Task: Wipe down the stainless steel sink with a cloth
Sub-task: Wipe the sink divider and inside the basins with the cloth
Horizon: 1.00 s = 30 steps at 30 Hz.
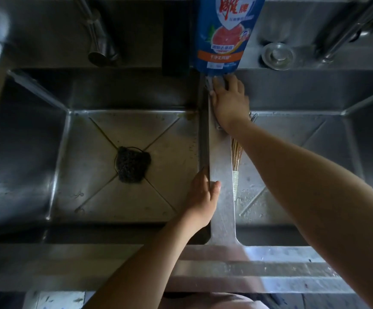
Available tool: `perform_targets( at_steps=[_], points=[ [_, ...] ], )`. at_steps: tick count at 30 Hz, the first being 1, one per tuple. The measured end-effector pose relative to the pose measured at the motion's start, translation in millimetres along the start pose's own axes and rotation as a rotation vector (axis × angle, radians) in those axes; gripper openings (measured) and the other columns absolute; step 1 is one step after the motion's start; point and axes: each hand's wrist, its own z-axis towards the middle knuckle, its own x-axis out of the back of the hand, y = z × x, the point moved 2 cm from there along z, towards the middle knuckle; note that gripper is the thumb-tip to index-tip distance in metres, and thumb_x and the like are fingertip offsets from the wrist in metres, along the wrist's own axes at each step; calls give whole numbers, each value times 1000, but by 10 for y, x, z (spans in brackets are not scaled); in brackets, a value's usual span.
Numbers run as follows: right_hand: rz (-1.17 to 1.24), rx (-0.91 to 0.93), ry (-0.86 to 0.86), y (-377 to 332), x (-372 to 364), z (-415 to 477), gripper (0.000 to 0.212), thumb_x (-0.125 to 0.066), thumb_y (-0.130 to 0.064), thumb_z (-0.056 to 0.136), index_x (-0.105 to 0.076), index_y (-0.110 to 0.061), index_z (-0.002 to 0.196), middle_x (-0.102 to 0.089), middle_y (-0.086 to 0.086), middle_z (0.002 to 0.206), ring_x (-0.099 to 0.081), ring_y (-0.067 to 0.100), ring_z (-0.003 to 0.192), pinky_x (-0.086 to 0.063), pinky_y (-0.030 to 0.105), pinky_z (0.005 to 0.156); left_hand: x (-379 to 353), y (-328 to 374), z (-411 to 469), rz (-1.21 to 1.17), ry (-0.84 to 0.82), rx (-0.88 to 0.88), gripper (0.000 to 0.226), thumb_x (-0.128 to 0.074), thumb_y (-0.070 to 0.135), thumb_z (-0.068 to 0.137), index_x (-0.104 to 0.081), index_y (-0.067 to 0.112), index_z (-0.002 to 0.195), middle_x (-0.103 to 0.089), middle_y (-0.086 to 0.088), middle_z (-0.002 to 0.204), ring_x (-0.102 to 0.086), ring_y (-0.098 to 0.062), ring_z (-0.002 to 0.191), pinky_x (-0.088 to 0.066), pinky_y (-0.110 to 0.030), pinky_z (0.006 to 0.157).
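On a double sink (92, 197), the right hand (227, 101) presses a grey cloth (211, 82) flat at the far end of the divider (222, 208). The left hand (203, 197) grips the divider nearer.

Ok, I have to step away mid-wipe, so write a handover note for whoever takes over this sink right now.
Right hand presses the cloth flat on the far end of the divider, below the detergent pouch.
Left hand holds the divider's near edge.
Scrubber lies in the left basin; brush in the right basin.
Done: cannot tell.
Left: likely rest of divider, both basins.
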Motion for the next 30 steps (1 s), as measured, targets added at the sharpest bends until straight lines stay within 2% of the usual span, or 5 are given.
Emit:
perform_targets(
  at_steps=[7, 13, 18, 23, 30],
  points=[
    [98, -21, -82, -75, 80, -416, 45, -36, -36, 95, -28, -27, 138, -19, 6, 150, -21, 32, 136, -31, 50, 106, 6, -59, 33, 29, -3, -10, 44, -36, 35, 96, -33, 14, 135, -42, -6, 133, -41, -19, 121, -26, -14, 93],
    [109, -49, -88, -92, 62, -1090, 47, -31, -39, 98, -30, -27, 144, -18, 7, 153, -15, 30, 138, -20, 43, 113, 35, -3, 18, -53, -20, -149, 49, -33, 35, 95, -28, 18, 141, -40, -5, 138, -37, -10, 124, -27, -22, 106],
    [104, -29, -75, -76, 62, -936, 47, -30, -39, 99, -30, -26, 144, -20, 9, 152, -15, 32, 138, -22, 44, 112, -1, -32, 40, -81, -30, -98, 50, -31, 37, 95, -28, 17, 141, -45, -7, 133, -43, -16, 121, -34, -36, 106],
    [144, 1, -42, -45, 52, -518, 46, -33, -38, 97, -28, -26, 141, -22, 10, 148, -20, 34, 136, -28, 50, 109, -31, -65, 29, -106, 17, -1, 44, -32, 41, 92, -41, 17, 127, -51, -7, 119, -50, -15, 102, -41, -31, 93],
    [144, 21, -26, -19, 52, -292, 44, -36, -38, 95, -30, -24, 137, -27, 10, 143, -28, 33, 130, -33, 48, 103, -20, -47, 38, -28, 119, -73, 35, -36, 33, 94, -49, 11, 119, -50, -4, 109, -45, -12, 98, -27, -9, 83]
  ],
)
